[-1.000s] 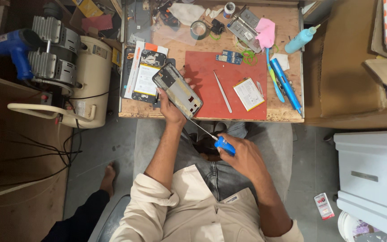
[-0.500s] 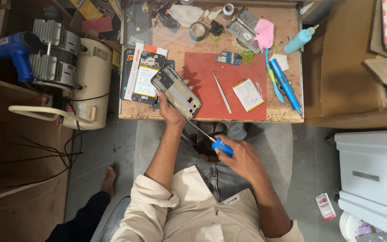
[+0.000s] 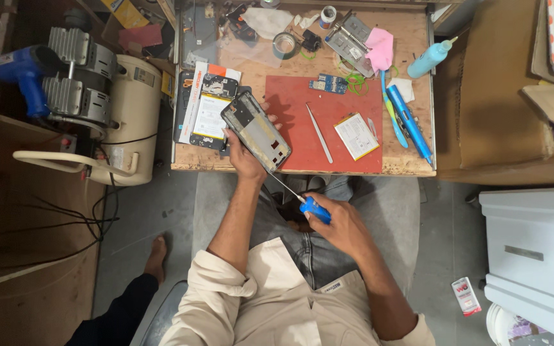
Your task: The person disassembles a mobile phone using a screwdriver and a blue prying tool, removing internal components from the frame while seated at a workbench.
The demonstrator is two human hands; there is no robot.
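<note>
My left hand [image 3: 245, 156] grips an opened phone frame [image 3: 256, 130], tilted over the front edge of the wooden workbench [image 3: 411, 168]. In my right hand [image 3: 334, 225] is a blue-handled screwdriver [image 3: 313, 208] above my lap. Its thin shaft runs up and left, and the tip touches the lower end of the phone frame. A red work mat [image 3: 328, 106] lies on the bench just beyond the phone.
On the mat lie metal tweezers [image 3: 319, 133] and a flat battery [image 3: 357, 136]. Blue tools [image 3: 407, 122], a blue squeeze bottle [image 3: 429, 59], a tape roll [image 3: 285, 45] and a pink cloth [image 3: 379, 47] sit further back. An air compressor [image 3: 107, 102] stands left, a grey cabinet [image 3: 536, 250] right.
The phone frame and both hands have barely shifted; the screwdriver tip stays at the frame's lower end.
</note>
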